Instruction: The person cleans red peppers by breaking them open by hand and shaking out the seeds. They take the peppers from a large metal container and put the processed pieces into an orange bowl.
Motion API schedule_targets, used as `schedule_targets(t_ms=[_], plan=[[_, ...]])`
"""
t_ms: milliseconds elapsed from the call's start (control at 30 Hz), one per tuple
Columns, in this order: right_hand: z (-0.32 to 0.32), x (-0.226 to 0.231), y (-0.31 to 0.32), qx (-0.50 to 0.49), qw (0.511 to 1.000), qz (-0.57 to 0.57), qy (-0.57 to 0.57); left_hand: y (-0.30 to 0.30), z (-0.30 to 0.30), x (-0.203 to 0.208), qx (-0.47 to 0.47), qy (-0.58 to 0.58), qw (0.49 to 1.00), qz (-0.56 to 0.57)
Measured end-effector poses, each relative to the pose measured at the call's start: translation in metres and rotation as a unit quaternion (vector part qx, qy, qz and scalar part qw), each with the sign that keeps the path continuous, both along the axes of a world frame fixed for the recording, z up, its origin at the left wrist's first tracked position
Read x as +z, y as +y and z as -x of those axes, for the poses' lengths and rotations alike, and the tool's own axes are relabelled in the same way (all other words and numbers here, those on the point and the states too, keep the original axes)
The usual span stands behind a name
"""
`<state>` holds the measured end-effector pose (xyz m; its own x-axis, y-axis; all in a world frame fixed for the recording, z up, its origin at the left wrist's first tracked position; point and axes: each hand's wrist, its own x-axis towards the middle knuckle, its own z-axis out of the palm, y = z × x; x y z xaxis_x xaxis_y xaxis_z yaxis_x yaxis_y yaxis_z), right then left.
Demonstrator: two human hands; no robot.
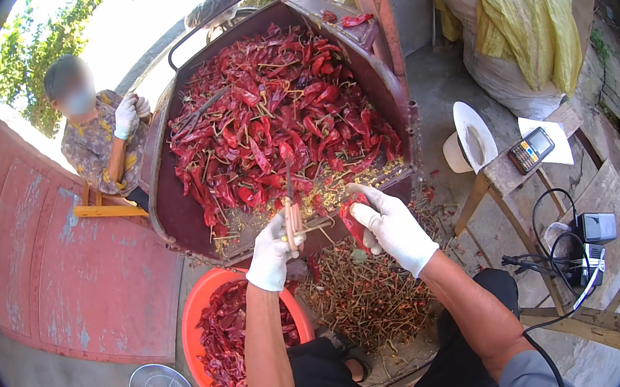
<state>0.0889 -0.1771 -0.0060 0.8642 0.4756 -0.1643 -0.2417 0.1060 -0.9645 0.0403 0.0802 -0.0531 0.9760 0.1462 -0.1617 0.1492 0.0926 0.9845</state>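
My left hand [269, 254], in a white glove, is closed around the handles of a pair of scissors [293, 217]. Their narrow blades point away from me, over the near edge of a dark red metal cart [164, 203]. Just to the right, my gloved right hand [393, 228] pinches a dried red chili pepper [352, 221] between thumb and fingers. A pale stem sticks out toward the scissors, apparently from the pepper. A large heap of dried red chilies [270, 121] fills the cart, with yellow seeds [333, 191] near its front.
An orange tub [186, 321] of chilies stands below my left forearm, beside a pile of cut stems [368, 287]. Other scissors [199, 113] lie on the heap. A gloved co-worker [98, 142] sits at left. At right, a bench [504, 169] bears a handheld device [531, 150]; cables [556, 241] hang nearby.
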Motion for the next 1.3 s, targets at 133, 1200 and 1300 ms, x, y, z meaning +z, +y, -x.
schedule_targets(t_ms=[133,1200,1300], plan=[[-0.004,-0.004,-0.004,-0.011,1.0,0.0,0.002,-0.018,0.002,0.018,0.031,-0.052,0.99,0.125],[-0.008,-0.018,-0.005,-0.033,0.94,0.203,-0.274,-0.069,0.062,0.056,-0.016,-0.102,0.753,-0.65],[-0.011,-0.031,-0.006,-0.037,0.927,0.192,-0.321,-0.067,0.063,0.058,-0.027,-0.103,0.738,-0.667]])
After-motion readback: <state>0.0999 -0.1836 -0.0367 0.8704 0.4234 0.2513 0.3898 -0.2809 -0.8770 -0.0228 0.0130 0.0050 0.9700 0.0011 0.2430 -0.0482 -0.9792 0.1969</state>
